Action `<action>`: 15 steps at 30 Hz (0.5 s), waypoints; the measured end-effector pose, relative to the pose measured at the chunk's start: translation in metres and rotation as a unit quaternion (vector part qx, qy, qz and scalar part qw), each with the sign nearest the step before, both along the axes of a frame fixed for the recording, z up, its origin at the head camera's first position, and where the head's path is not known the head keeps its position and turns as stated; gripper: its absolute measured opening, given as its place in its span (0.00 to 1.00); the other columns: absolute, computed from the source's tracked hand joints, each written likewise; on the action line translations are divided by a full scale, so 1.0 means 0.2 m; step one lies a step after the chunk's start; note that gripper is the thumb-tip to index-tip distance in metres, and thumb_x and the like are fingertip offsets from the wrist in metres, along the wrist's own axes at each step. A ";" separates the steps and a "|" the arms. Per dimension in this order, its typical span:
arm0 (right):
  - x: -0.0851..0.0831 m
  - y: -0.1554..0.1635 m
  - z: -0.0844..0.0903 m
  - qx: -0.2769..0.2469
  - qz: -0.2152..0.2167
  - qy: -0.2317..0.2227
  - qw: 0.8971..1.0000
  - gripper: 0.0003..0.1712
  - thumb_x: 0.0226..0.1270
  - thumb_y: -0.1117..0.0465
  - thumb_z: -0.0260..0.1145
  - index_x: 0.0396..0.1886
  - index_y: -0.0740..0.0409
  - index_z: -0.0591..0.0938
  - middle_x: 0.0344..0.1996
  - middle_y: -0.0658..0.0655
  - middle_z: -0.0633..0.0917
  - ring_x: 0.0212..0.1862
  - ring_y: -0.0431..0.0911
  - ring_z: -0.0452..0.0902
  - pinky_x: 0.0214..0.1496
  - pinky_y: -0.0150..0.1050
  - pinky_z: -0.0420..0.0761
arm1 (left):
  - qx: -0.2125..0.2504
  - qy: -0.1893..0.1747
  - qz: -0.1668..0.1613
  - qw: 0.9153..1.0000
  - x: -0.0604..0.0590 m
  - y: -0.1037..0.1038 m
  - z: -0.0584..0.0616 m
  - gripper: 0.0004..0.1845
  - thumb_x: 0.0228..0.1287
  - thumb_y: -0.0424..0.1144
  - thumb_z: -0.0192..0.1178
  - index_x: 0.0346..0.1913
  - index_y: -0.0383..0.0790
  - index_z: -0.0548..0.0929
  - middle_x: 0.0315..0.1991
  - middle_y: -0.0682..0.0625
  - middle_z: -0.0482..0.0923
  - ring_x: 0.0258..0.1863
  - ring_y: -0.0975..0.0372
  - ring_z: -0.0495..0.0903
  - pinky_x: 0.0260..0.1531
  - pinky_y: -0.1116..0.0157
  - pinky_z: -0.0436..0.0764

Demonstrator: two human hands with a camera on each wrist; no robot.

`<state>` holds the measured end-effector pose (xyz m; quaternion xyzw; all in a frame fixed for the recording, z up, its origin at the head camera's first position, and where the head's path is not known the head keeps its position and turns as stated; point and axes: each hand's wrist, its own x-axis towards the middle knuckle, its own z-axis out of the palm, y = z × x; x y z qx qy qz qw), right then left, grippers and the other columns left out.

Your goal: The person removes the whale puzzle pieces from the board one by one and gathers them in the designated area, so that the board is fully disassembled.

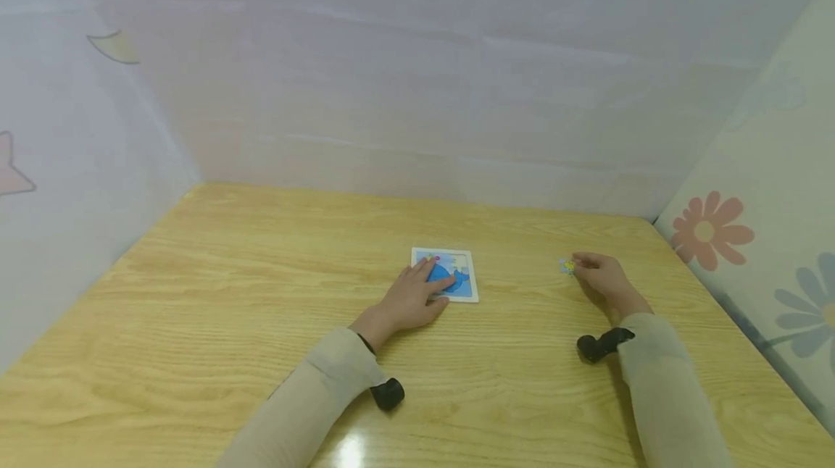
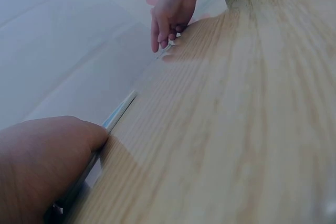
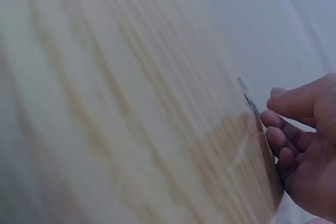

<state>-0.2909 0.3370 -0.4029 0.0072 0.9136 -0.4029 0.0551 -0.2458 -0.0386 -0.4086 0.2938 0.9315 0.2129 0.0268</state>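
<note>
Head view: a small puzzle board (image 1: 464,274) lies flat on the wooden table (image 1: 261,294), near the table's middle. It is nearly square, so no long axis is apparent; its edges run roughly parallel to the table's far edge. It shows a blue picture inside a white border.

The left hand (image 1: 417,295) rests on the near-left part of the board, fingers extended and flat, pressing it down without curling round it. The left wrist view confirms a fingertip (image 2: 79,135) lying against the board's thin edge (image 2: 119,109).

The right hand (image 1: 601,274) sits well apart to the right of the board, fingers curled, pinching a small puzzle piece (image 1: 567,266) at the fingertips. The piece is blue and yellow; its outline is too small to read. In the right wrist view the piece (image 3: 248,95) appears edge-on as a thin sliver, held low at the table surface by the fingers (image 3: 283,129).

Both forearms wear beige sleeves (image 1: 313,395).
</note>
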 end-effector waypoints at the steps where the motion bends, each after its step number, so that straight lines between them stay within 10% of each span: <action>1: 0.00 0.01 0.00 -0.001 0.003 -0.003 1.000 0.29 0.73 0.59 0.49 0.67 0.72 0.60 0.62 0.77 0.64 0.64 0.68 0.58 0.65 0.59 0.61 | 0.001 0.001 0.000 1.000 0.00 0.00 0.00 0.24 0.70 0.47 0.47 0.67 0.50 0.67 0.73 0.38 0.49 0.73 0.46 0.46 0.69 0.45 0.50; 15: 0.03 -0.12 0.14 -0.094 0.030 0.028 0.995 0.36 0.72 0.48 0.49 0.69 0.68 0.58 0.67 0.72 0.61 0.64 0.67 0.62 0.65 0.60 0.63 | 0.000 0.010 0.001 1.000 -0.02 0.00 -0.02 0.25 0.69 0.47 0.48 0.67 0.49 0.67 0.72 0.37 0.50 0.73 0.46 0.46 0.69 0.45 0.51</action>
